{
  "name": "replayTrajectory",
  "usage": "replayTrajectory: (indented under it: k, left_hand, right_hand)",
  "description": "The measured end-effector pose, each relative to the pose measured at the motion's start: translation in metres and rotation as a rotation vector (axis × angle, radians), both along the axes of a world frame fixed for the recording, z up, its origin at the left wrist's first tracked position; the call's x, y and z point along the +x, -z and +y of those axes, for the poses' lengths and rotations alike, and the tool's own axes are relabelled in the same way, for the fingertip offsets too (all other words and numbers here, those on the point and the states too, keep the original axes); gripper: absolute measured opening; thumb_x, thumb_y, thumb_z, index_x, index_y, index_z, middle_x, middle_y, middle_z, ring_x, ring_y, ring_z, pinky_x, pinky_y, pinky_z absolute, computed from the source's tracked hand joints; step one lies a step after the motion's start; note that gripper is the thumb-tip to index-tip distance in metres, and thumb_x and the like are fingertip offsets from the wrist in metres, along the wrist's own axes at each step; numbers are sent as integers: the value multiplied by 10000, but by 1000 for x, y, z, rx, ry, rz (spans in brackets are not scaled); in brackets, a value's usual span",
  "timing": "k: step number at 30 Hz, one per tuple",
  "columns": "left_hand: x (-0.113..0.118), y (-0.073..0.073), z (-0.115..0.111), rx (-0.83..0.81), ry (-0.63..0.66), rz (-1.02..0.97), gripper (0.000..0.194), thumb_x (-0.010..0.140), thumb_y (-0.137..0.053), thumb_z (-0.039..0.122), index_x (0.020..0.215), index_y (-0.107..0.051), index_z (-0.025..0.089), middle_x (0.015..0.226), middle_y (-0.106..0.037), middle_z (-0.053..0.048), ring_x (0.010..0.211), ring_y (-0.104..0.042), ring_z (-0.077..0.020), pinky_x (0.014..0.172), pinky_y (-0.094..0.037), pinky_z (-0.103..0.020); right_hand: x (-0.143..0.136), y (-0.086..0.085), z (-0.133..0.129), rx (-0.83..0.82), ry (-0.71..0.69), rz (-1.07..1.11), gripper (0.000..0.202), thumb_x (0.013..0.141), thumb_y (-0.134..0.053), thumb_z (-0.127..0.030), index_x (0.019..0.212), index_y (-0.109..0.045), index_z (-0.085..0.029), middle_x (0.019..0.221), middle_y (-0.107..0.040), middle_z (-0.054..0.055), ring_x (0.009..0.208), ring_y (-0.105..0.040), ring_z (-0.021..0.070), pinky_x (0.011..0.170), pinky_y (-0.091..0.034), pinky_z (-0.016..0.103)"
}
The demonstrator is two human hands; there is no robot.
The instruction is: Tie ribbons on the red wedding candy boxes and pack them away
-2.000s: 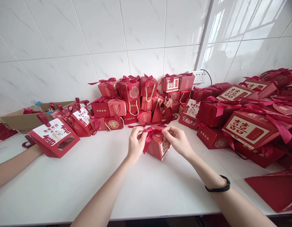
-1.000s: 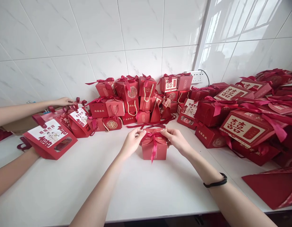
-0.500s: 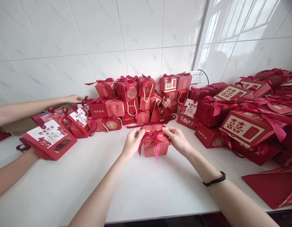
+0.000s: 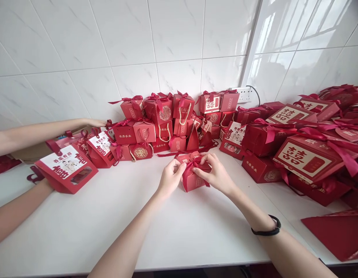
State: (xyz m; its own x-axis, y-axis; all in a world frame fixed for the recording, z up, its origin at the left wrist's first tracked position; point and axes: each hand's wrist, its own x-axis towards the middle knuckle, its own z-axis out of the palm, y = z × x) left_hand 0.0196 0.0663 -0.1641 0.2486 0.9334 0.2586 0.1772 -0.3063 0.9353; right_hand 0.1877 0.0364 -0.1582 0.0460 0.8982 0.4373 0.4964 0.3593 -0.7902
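Note:
A small red gift box (image 4: 193, 182) with gold print stands on the white table in front of me, turned a little at an angle. A dark pink ribbon bow (image 4: 189, 166) is tied across its top. My left hand (image 4: 173, 174) is closed, thumb and fingers pinching the bow's left side. On the other side my right hand (image 4: 215, 172) is closed too, its thumb stretched over the bow and its fingertips on the ribbon at the box's upper right. Part of the ribbon is hidden under my fingers.
Stacked red gift boxes (image 4: 141, 133) line the tiled wall. A larger pile of boxes (image 4: 302, 156) fills the right side. At left, another person's arms (image 4: 51, 129) reach around red handled boxes (image 4: 67, 170). A power strip (image 4: 245, 94) sits by the wall.
The gift box has been turned slightly. My hands have moved closer together, from the bow's outer loops in towards its middle. The other person's hand stays near the handled boxes.

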Motion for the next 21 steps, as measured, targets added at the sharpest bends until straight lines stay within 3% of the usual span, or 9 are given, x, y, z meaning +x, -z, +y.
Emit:
replayTrajectory:
  k: [4, 7, 10, 12, 16, 19, 21]
  left_hand:
    - [0, 3, -3, 100, -32, -14, 317, 829, -497, 425, 648, -369, 198, 509, -406, 68, 461, -422, -77, 478, -328, -191]
    - [-3, 7, -2, 301, -120, 3, 301, 837, -481, 392, 642, -350, 204, 520, -381, 64, 458, -383, -74, 447, -300, -188]
    - [-8, 12, 2, 536, -166, 98, 273, 838, -469, 336, 636, -340, 206, 548, -383, 52, 488, -384, -81, 464, -314, -193]
    - [-10, 14, 5, 602, -160, 182, 255, 837, -463, 315, 637, -345, 208, 558, -392, 46, 517, -405, -91, 497, -340, -201]
    - [-10, 15, 7, 535, -192, 257, 262, 840, -443, 313, 626, -332, 208, 567, -423, 36, 570, -454, -110, 552, -376, -218]
    - [-6, 14, 6, 402, -228, 214, 227, 826, -470, 334, 666, -369, 209, 593, -459, 34, 583, -480, -114, 560, -395, -224]
    - [-4, 14, 6, 320, -268, 123, 157, 794, -524, 333, 824, -431, 210, 714, -521, 10, 666, -531, -130, 593, -435, -237]
  right_hand:
    - [0, -1, -1, 20, -68, -22, 213, 783, -572, -354, 645, -508, -205, 1197, -542, 86, 1154, -490, 239, 938, -372, 381]
    - [0, -2, -3, 29, -113, 85, 222, 790, -567, -356, 639, -532, -198, 1261, -514, 86, 1156, -495, 250, 863, -415, 360]
    - [-1, -1, -3, 23, -136, 150, 228, 776, -585, -366, 640, -534, -190, 1365, -412, 93, 1241, -410, 270, 840, -415, 345]
    - [-1, -1, -2, -35, -122, 123, 245, 774, -579, -368, 622, -524, -184, 1302, -457, 101, 1213, -420, 276, 841, -398, 348]
    - [1, -5, 1, -160, -223, 167, 314, 799, -540, -386, 582, -458, -176, 942, -557, 53, 846, -539, 193, 748, -392, 321]
    - [3, -7, 2, -170, -306, 253, 342, 780, -568, -401, 564, -434, -172, 864, -513, 24, 768, -496, 157, 740, -381, 305]
    - [3, -6, 3, -167, -324, 284, 349, 768, -584, -402, 558, -423, -173, 850, -491, 20, 763, -482, 154, 747, -375, 305]
